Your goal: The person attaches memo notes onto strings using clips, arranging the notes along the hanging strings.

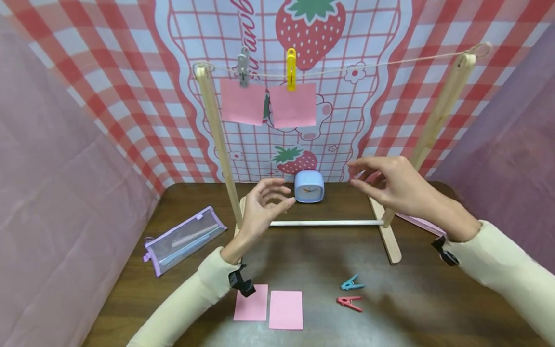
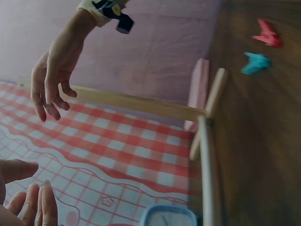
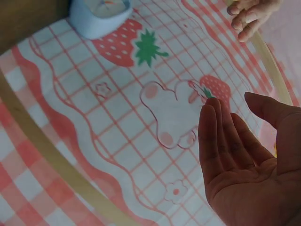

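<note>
Two pink paper notes hang from a string between wooden posts: the left note [image 1: 243, 103] under a grey clothespin [image 1: 243, 67], the right note [image 1: 294, 105] under a yellow clothespin [image 1: 291, 70]. My left hand [image 1: 265, 205] is raised by the left post, fingers loosely bent, holding nothing. My right hand [image 1: 390, 185] hovers before the right post, also holding nothing, thumb apart from the fingers in the right wrist view. On the table lie two more pink notes, one [image 1: 285, 310] beside another [image 1: 252, 303] partly covered by the left wrist's strap, plus a blue clothespin [image 1: 352, 283] and a red clothespin [image 1: 349, 303].
A light blue clock [image 1: 309, 186] stands at the back, behind the frame's white crossbar [image 1: 325, 223]. Left of the frame lies a purple-edged mesh pencil case [image 1: 185, 240]. A pink item [image 1: 420, 224] sits behind the right foot [image 1: 390, 241]. Checked strawberry cloth [image 1: 373, 38] hangs behind.
</note>
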{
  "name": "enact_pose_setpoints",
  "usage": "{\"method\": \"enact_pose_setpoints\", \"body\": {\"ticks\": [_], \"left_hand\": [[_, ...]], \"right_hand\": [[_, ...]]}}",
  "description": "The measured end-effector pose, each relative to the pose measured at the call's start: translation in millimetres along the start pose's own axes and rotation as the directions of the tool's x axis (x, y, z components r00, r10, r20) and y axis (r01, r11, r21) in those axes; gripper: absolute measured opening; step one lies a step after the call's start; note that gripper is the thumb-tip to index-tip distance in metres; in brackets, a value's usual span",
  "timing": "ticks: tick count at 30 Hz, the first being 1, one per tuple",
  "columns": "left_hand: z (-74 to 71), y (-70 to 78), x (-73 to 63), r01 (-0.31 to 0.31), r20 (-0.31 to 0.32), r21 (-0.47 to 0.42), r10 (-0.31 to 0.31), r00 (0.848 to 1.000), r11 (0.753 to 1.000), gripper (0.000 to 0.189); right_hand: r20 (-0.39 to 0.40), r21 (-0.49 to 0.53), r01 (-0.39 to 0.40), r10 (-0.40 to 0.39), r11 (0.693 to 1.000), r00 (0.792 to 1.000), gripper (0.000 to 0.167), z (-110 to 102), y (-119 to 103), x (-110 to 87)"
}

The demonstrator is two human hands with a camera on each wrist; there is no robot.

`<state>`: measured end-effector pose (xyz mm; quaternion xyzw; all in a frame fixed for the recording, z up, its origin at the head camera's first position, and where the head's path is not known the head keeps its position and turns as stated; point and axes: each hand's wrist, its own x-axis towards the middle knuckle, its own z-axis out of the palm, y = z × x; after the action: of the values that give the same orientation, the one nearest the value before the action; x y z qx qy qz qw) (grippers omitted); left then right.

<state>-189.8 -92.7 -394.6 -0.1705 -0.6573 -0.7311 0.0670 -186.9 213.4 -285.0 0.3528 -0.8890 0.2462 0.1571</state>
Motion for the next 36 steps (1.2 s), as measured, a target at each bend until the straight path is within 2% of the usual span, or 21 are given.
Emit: {"method": "enact_pose_setpoints", "body": {"ticks": [4,9,15,18,21,25,28,31,36], "left_hand": [[-8.0,-7.0,-11.1,0.014,0.048,0.089,-0.018,0.999,0.996,0.048],[-17.0,-13.5,-26.0,0.063,0.12,0.15,-0.081,0.989,0.987,0.049],[-26.0,-20.0,-44.0,0.102,0.218,0.269,-0.163,0.962,0.958,0.049],[-29.0,-22.0,-50.9,0.11,0.253,0.322,-0.197,0.947,0.94,0.048],[-31.9,-24.8,-57.0,0.074,0.29,0.4,-0.203,0.935,0.913,0.049],[-35.2,-27.7,-66.5,-0.014,0.356,0.486,-0.183,0.916,0.874,0.053],[-37.2,-30.2,-74.7,-0.06,0.415,0.517,-0.189,0.89,0.854,0.057],[-38.4,-33.1,-83.7,-0.084,0.459,0.566,-0.228,0.859,0.82,0.061],[-38.4,-36.0,-100.1,-0.131,0.499,0.628,-0.268,0.824,0.767,0.069]], "right_hand": [[0.044,0.008,0.005,-0.005,1.0,0.999,0.036,8,3,-10.0],[0.067,0.013,0.016,-0.016,1.0,0.998,0.034,18,7,-23.7],[0.139,0.031,-0.058,0.053,0.998,0.989,0.034,30,14,-42.0],[0.159,0.047,-0.07,0.062,0.996,0.985,0.034,38,19,-51.3],[0.169,0.07,-0.078,0.065,0.995,0.984,0.034,46,23,-60.3],[0.186,0.124,-0.08,0.056,0.989,0.981,0.031,58,28,-70.4],[0.214,0.166,-0.094,0.058,0.982,0.975,0.028,67,29,-78.1],[0.233,0.205,-0.115,0.066,0.972,0.97,0.027,75,30,-86.7],[0.249,0.25,-0.116,0.052,0.961,0.967,0.028,89,35,-101.7]]}}
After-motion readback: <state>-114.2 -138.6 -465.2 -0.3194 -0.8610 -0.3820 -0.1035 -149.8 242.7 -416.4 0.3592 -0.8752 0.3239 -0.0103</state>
